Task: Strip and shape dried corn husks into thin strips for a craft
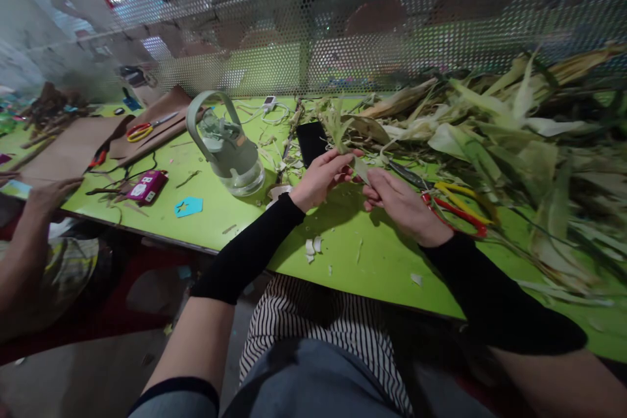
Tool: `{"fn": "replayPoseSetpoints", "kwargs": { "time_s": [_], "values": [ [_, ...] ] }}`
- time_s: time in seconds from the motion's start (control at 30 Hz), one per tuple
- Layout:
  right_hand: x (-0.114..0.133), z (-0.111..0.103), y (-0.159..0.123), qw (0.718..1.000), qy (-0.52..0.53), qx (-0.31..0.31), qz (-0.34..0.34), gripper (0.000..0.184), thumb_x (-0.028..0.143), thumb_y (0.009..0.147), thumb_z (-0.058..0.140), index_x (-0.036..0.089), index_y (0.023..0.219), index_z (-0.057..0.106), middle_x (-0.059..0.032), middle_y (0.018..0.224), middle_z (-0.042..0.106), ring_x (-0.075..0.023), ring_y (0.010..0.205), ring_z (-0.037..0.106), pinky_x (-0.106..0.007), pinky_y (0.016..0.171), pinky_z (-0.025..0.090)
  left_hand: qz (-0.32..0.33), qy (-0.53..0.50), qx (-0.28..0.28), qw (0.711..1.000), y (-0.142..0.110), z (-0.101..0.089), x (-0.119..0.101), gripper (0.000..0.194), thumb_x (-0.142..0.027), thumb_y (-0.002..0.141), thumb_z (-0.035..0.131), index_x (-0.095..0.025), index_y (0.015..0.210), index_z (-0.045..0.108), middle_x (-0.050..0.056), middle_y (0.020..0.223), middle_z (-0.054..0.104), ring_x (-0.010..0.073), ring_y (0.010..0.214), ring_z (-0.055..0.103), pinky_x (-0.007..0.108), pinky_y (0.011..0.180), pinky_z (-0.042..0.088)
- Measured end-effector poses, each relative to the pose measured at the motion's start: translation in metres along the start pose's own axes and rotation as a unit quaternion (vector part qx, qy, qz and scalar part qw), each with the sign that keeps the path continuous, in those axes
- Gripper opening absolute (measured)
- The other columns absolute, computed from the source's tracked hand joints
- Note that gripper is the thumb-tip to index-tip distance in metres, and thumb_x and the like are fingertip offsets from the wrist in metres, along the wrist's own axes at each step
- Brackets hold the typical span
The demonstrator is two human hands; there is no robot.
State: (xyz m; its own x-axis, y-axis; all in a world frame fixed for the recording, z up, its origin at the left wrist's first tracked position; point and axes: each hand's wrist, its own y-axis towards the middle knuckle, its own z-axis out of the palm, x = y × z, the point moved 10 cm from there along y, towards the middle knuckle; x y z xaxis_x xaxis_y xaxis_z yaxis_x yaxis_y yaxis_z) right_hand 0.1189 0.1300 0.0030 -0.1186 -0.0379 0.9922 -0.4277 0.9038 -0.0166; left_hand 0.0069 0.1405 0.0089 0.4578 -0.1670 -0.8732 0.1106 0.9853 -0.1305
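Note:
Between my two hands, a little above the green table [343, 255], is a pale green corn husk piece [337, 123] with a frayed, shredded upper end. My left hand [323, 176] pinches it near its lower part, fingers closed. My right hand [399, 202] closes on a husk strip [360, 168] that reaches toward the left hand. Whether the strip and the frayed piece are one is hard to make out. Behind my left hand lies a black phone [310, 142]. Scissors with red and yellow handles [463, 209] rest beside my right wrist.
A big heap of corn husks [509, 124] covers the right side. On the left stand a green-lidded water bottle [230, 150], a magenta box [148, 187] and a blue tag [189, 207]. A co-worker's hand [51, 196] is at far left. Perforated metal screen [274, 32] runs behind.

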Motion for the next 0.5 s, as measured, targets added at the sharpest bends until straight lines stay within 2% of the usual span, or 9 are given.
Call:
{"fn": "replayPoseSetpoints", "kwargs": {
  "time_s": [0.1,0.27,0.4,0.5],
  "values": [
    [-0.002,-0.003,0.001,1.0,0.013,-0.01,0.01,0.049,0.073,0.086,0.059,0.025,0.087,0.054,0.006,0.064,0.035,-0.0119,0.056,0.038,-0.028,0.053,0.044,0.009,-0.015,0.009,1.0,-0.003,0.003,-0.005,0.014,-0.016,0.095,0.056,-0.014,0.09,0.068,-0.003,0.067,0.057,0.0034,0.061,0.054,0.016,0.063,0.043],
    [-0.002,-0.008,0.001,0.999,0.016,-0.024,0.022,0.051,0.076,0.081,0.062,0.026,0.088,0.057,0.0061,0.062,0.033,-0.0118,0.054,0.035,-0.028,0.051,0.039,0.039,-0.035,0.017,0.998,-0.006,0.007,-0.014,0.025,-0.02,0.101,0.047,-0.015,0.085,0.065,0.002,0.084,0.067,0.0035,0.062,0.052,0.015,0.062,0.043],
    [0.001,-0.008,-0.001,0.999,0.006,-0.021,0.027,0.047,0.074,0.086,0.057,0.026,0.085,0.057,0.0058,0.062,0.031,-0.0128,0.053,0.032,-0.029,0.052,0.035,0.031,-0.075,0.01,0.997,-0.004,0.005,-0.013,0.028,-0.018,0.102,0.045,-0.014,0.082,0.064,0.003,0.085,0.069,0.0035,0.059,0.05,0.015,0.057,0.042],
    [0.0,-0.006,-0.001,0.999,0.003,-0.013,0.04,0.045,0.07,0.09,0.055,0.026,0.082,0.058,0.0061,0.06,0.03,-0.0128,0.052,0.029,-0.03,0.053,0.036,0.029,-0.105,0.007,0.994,-0.003,0.002,-0.013,0.024,-0.018,0.101,0.047,-0.013,0.091,0.068,0.003,0.085,0.068,0.0035,0.059,0.05,0.014,0.056,0.042]
  ]
}}
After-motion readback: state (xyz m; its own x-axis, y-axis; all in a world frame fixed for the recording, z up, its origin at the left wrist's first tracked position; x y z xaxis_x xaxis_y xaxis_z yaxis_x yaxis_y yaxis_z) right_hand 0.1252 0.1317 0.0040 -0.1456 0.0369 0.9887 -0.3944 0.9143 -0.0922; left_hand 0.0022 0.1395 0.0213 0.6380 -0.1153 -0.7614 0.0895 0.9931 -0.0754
